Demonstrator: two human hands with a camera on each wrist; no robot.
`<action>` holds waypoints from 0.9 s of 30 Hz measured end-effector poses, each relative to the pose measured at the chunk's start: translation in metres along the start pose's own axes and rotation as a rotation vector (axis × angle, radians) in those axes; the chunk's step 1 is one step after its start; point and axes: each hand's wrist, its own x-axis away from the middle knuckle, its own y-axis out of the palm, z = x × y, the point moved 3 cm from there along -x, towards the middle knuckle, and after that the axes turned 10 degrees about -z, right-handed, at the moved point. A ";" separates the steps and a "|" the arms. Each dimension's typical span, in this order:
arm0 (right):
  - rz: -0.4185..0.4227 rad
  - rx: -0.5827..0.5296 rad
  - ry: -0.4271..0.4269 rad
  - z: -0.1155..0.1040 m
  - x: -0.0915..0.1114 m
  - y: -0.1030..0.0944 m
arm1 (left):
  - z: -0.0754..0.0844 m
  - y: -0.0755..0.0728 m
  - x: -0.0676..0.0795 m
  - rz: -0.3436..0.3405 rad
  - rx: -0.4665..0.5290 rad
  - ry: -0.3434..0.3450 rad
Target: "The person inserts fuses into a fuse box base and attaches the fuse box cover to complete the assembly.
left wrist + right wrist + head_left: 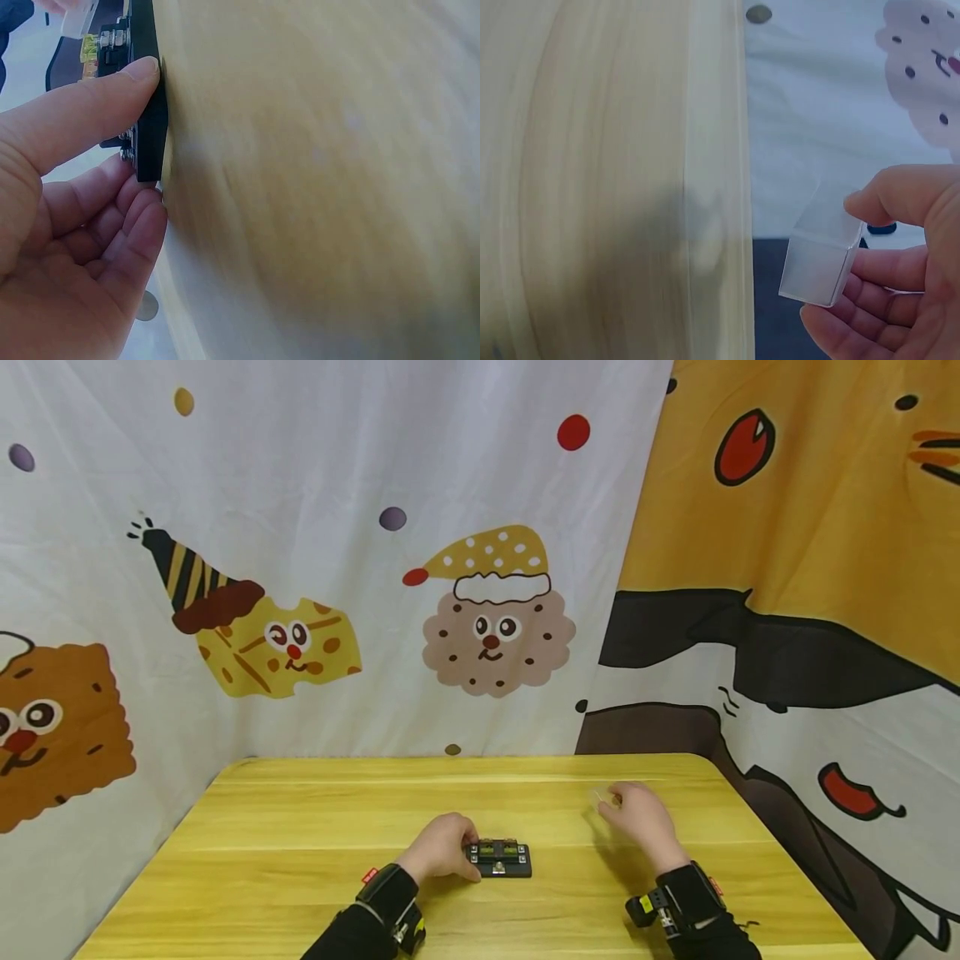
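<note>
A black fuse holder [517, 869] with metal screw terminals and yellow-green pieces on top lies on the wooden table. Its left end is held by my left hand [444, 846]. In the left wrist view, the thumb presses the edge of the black base [152, 135], with the curled fingers at its end. Off to the right, above the table, my right hand [643, 818] pinches a clear plastic cover [817, 262] between thumb and fingers. The cover looks box-shaped and see-through, and is apart from the fuse holder. From the head it is barely visible.
The light wooden table [315, 802] reaches back to a hanging cloth [315, 485] printed with cartoon biscuits and cheese. More cloth [810, 652] hangs along the right side. Each wrist wears a black strap with a small camera.
</note>
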 end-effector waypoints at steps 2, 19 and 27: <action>-0.002 -0.018 -0.022 -0.006 0.000 0.002 | 0.000 0.000 0.000 0.000 -0.001 -0.004; -0.008 -0.050 -0.112 -0.058 -0.003 0.012 | 0.002 0.000 0.001 0.015 -0.016 -0.004; -0.022 -0.086 -0.201 -0.074 -0.001 0.018 | 0.002 0.001 0.001 0.011 -0.016 -0.013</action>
